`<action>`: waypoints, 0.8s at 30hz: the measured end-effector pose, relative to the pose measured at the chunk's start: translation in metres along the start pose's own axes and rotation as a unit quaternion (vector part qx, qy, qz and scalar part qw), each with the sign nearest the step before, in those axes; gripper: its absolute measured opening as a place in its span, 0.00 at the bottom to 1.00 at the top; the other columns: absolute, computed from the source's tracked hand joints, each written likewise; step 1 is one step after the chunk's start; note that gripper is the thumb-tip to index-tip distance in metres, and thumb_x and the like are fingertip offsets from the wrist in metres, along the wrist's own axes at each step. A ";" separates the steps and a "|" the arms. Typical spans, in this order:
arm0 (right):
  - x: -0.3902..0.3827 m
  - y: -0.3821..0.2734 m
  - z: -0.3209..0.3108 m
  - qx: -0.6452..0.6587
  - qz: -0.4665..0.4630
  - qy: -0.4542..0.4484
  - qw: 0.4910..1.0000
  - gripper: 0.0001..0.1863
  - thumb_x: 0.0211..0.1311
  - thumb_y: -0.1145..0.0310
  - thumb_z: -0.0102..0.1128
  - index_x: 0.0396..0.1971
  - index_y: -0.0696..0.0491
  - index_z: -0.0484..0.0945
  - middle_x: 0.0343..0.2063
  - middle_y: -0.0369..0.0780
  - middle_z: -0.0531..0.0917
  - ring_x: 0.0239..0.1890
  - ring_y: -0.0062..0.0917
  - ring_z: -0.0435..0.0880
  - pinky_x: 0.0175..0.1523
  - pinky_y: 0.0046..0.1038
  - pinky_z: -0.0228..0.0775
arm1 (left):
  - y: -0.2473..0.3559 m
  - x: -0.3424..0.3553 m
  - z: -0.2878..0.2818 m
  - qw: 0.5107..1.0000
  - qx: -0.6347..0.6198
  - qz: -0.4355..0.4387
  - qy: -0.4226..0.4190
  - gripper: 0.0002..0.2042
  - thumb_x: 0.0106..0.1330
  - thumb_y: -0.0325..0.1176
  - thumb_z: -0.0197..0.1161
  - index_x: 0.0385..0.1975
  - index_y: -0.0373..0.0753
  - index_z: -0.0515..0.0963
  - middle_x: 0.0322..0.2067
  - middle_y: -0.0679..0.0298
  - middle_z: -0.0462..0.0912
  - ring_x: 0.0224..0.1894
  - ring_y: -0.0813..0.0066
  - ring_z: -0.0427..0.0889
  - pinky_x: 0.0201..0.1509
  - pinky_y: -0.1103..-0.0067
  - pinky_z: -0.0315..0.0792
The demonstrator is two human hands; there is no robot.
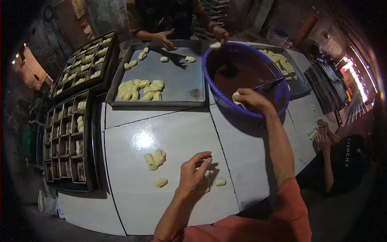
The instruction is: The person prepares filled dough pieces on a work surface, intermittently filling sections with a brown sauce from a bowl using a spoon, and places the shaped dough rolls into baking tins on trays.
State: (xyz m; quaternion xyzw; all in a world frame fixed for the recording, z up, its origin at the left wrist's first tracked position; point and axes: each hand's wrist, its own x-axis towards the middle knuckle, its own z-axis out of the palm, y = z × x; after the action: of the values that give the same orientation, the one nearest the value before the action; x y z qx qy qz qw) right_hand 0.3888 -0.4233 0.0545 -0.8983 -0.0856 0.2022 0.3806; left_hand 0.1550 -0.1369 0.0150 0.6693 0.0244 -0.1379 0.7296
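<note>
My right hand (pixel 252 99) reaches over the near rim of a large blue tub (pixel 213 89), fingers closed on a pale dough piece (pixel 238 100). Brown filling (pixel 246 74) lies in the tub, and a dark long-handled utensil (pixel 274 81) leans across it. Low over the white tiled table, my left hand (pixel 194 172) has bent fingers, its thumb apart, and nothing visible in it. Beside it lie a small dough piece (pixel 220 181) and another, partly hidden by the hand. Farther left are a dough clump (pixel 155 159) and a single lump (pixel 161 182).
Beyond the table (pixel 129 121), a co-worker's hand (pixel 219 34) holds dough by the tub. A metal tray (pixel 177 86) carries several dough pieces. Divided moulds (pixel 66 141) stand at left. Another dough tray (pixel 302 86) and a second co-worker's hands (pixel 323 131) are at right.
</note>
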 end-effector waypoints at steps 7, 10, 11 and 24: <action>-0.057 -0.057 0.024 0.414 -0.032 0.072 0.907 0.10 0.69 0.63 0.58 0.40 0.54 0.73 0.28 0.36 0.80 0.25 0.17 0.80 0.27 0.19 0.75 | 0.025 0.019 0.024 0.995 -0.096 -0.007 -0.014 0.19 0.71 0.40 0.60 0.55 0.33 0.76 0.47 0.58 0.83 0.48 0.69 0.83 0.50 0.76 0.76; -0.075 -0.062 0.066 0.545 -0.081 0.065 0.832 0.10 0.70 0.64 0.56 0.42 0.54 0.71 0.30 0.38 0.81 0.27 0.18 0.83 0.28 0.18 0.77 | 0.019 0.040 0.041 0.980 -0.192 0.018 -0.043 0.23 0.74 0.44 0.55 0.59 0.31 0.72 0.53 0.56 0.79 0.52 0.68 0.80 0.53 0.72 0.75; -0.081 -0.059 0.078 0.553 -0.070 0.032 0.830 0.09 0.70 0.64 0.56 0.42 0.54 0.71 0.31 0.37 0.81 0.29 0.17 0.83 0.29 0.17 0.77 | 0.018 0.043 0.046 0.968 -0.249 0.016 -0.038 0.24 0.74 0.45 0.54 0.59 0.31 0.71 0.53 0.56 0.79 0.52 0.69 0.80 0.54 0.72 0.75; -0.146 -0.057 0.206 0.184 -0.176 0.224 0.941 0.32 0.53 0.74 0.72 0.59 0.54 0.71 0.56 0.43 0.71 0.56 0.31 0.75 0.59 0.31 0.74 | -0.012 0.014 0.003 0.954 -0.290 -0.035 0.072 0.18 0.66 0.35 0.67 0.50 0.27 0.78 0.38 0.58 0.84 0.38 0.75 0.82 0.42 0.79 0.79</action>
State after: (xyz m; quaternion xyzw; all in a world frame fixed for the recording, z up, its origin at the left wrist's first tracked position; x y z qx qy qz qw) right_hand 0.1683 -0.2946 0.0099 -0.8051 -0.1166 -0.0622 0.5783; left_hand 0.1649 -0.1426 0.0011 0.4361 0.1395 -0.1022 0.8831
